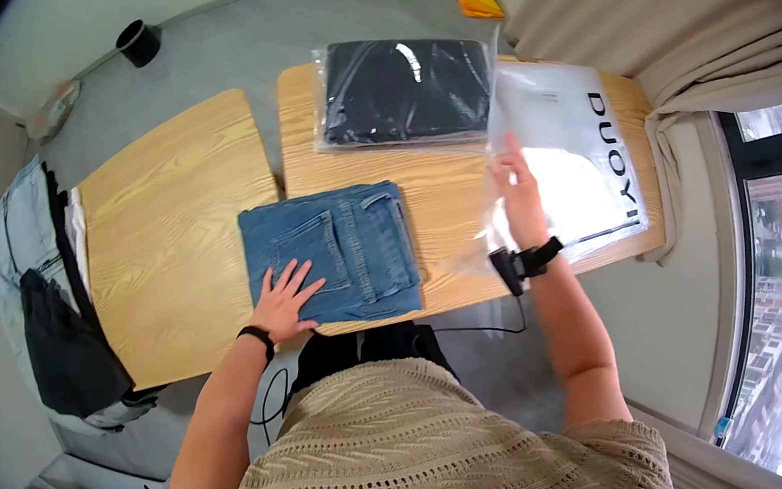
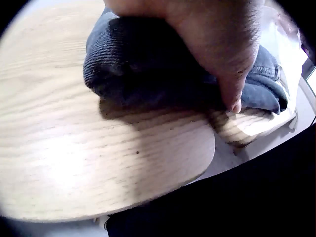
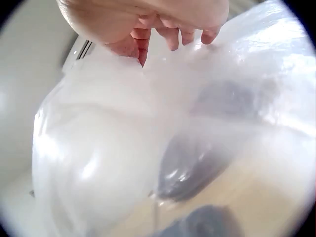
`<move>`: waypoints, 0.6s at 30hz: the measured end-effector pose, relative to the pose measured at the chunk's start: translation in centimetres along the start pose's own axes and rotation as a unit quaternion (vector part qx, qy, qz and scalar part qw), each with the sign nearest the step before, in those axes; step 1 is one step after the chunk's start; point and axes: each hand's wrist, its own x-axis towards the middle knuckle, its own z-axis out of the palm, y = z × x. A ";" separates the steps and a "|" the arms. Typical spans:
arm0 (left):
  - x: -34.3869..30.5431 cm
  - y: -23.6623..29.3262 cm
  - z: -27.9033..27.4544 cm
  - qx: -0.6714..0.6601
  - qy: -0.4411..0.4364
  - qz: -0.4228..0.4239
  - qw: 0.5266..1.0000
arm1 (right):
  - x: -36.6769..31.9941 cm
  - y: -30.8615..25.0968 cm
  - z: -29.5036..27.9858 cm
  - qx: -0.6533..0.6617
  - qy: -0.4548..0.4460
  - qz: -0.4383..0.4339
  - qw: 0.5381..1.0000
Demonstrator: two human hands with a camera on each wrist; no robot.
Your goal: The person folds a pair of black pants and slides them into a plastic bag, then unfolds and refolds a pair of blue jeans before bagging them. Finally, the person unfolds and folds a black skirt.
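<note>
Folded blue jeans [image 1: 334,251] lie on the wooden table in front of the person. The left hand [image 1: 289,302] rests on their lower left part with fingers spread; in the left wrist view, the thumb of this hand [image 2: 212,39] lies over the edge of the folded denim [image 2: 143,64]. The right hand [image 1: 522,195] is over a clear plastic bag with black lettering [image 1: 580,131]. The right wrist view has the fingers of the right hand [image 3: 163,29] bent, pinching the clear film [image 3: 113,113], which spreads below them.
A dark folded garment in clear plastic [image 1: 409,90] lies behind the jeans. Another table section [image 1: 160,230] stands at the left, with jeans and dark clothes [image 1: 69,338] hanging over its far side. A black bin [image 1: 139,44] and a yellow packet [image 1: 476,0] are beyond; a window is right.
</note>
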 end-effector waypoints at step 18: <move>-5.2 -9.7 -7.1 -0.640 0.146 -0.210 0.724 | -15.1 -11.1 30.7 0.114 -0.495 -0.107 0.855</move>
